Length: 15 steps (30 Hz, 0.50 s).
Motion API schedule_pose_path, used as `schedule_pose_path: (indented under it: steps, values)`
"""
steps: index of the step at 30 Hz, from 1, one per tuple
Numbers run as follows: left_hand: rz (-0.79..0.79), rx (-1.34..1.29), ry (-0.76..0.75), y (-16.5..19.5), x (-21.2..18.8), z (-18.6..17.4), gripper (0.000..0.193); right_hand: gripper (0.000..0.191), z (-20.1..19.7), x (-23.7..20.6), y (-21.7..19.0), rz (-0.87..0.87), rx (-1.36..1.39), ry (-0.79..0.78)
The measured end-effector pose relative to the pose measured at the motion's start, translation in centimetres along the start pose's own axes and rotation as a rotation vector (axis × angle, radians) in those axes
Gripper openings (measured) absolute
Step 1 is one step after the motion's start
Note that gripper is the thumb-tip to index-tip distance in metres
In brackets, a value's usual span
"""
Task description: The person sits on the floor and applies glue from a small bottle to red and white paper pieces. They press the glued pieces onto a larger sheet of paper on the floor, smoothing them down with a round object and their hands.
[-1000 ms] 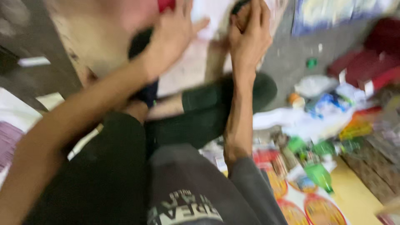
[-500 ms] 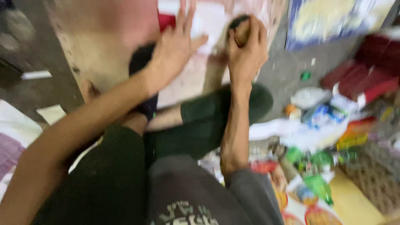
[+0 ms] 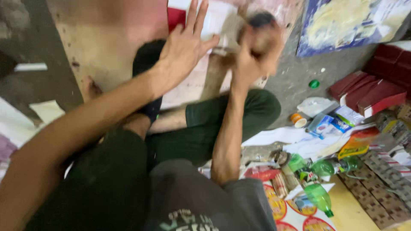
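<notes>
Left hand [image 3: 184, 53]: open and flat, fingers spread, palm pressed down on the white sheet of paper [image 3: 214, 25]; its grip is released and grasps nothing.
Right hand [image 3: 252, 53]: blurred, its grip clenched around a small dark-topped round object [image 3: 262, 21], held just above the sheet; what the object is cannot be told.
White sheet of paper: lies on the pale wooden board [image 3: 107, 38] at the top of the view, under the left palm and just beside the right hand.
Pale wooden board: flat on the grey floor [image 3: 291, 77], stained pink near its top edge, in front of the person's crossed legs.
Legs: dark green trousers [image 3: 222, 115], folded; a dark sock [image 3: 147, 60] rests on the board beside the left wrist.
Right of the person: a blue and yellow printed sheet [image 3: 342, 21] on the floor, well apart from the hands.
Red flat boxes [image 3: 372, 87]: stacked at the right edge, near the printed sheet.
Green bottle cap [image 3: 314, 84]: alone on the floor between the printed sheet and the boxes.
Green plastic bottles [image 3: 319, 196]: lying among wrappers and papers at lower right, near the right elbow.
Orange-lidded small jar [image 3: 297, 119]: on the floor beside a white plastic bag [image 3: 317, 105].
Left edge: a white scrap of paper [image 3: 47, 111] lying on the dark floor.
</notes>
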<state>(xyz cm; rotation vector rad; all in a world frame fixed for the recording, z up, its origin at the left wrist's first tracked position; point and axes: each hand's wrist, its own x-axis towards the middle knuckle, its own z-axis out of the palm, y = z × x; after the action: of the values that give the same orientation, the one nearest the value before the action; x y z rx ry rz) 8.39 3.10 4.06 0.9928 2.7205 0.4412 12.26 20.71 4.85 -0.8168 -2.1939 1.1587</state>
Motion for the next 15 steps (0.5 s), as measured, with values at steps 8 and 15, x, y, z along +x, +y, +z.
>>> schedule_pose_path:
  steps: [8,15]
  values:
    - [-0.160,-0.454,-0.023,-2.7,-0.4,-2.5,0.092,0.059,1.5,-1.9,-1.0,-0.265,-0.058,-0.304]
    - [-0.081,-0.438,0.095,-2.4,-0.2,-2.3,0.102,0.060,0.2,-2.3,-1.5,-0.073,-0.040,-0.286]
